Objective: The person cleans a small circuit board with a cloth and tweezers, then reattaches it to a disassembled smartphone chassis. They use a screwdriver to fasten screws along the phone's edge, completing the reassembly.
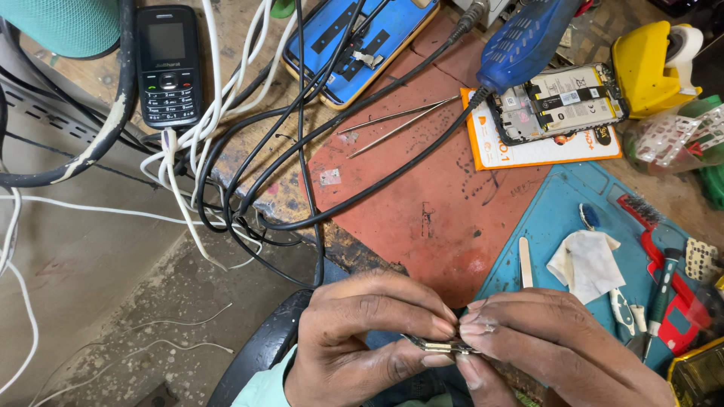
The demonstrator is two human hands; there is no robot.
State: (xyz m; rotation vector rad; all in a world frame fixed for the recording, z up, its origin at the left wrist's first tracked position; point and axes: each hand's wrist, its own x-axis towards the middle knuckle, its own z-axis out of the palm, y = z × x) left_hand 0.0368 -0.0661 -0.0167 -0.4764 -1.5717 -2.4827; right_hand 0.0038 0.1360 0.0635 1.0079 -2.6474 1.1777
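head view, looking down at a cluttered repair bench. both hands met low in the frame, just off the near edge of the bench. left hand [362,339] came in from the lower left, palm turned inward, fingers curled, thumb and forefinger pinched on the left end of a small flat metal part [441,346]. right hand [558,347] came in from the lower right, knuckles up, fingertips pressed together on the right end of the same part. the two sets of fingertips were touching or nearly so above it. the part was thin, silvery, mostly hidden by the fingers; its kind could not be told.

on the bench beyond: a worn red mat [422,188] with a pair of tweezers [396,124] lying on it, black cables [302,151] and white cables crossing its left edge. a black keypad phone [168,66] lay at upper left. an opened phone [558,102] with its insides showing sat on an orange card at upper right. a blue work mat [558,226] at right carried a crumpled white cloth [588,264], a red brush [656,234] and a small screwdriver [660,290].
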